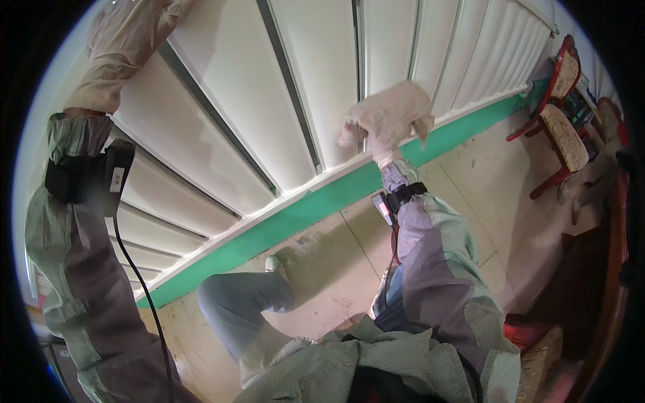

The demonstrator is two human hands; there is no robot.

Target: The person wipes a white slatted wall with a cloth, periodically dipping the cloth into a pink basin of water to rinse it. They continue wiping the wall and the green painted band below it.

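A long white radiator [312,75] with upright sections and dark gaps between them stands before me. My right hand [385,148], in a thin pale glove, is at the radiator's lower part. It appears to grip a bunched whitish cloth [403,103], one corner of which hangs loose. The cloth hides most of the fingers. At the upper left, my left hand [136,30] wears a similar loose, translucent glove and reaches over the radiator's top side. Its fingertips are cut off by the picture's edge, so its grasp cannot be told.
Green skirting [322,199] runs below the radiator, above a tiled floor [322,262] with dark smudges. A red-framed chair with a patterned seat [564,136] stands at the right. Brown wooden furniture [612,231] borders the right rim. A black cable [133,262] trails along my left sleeve.
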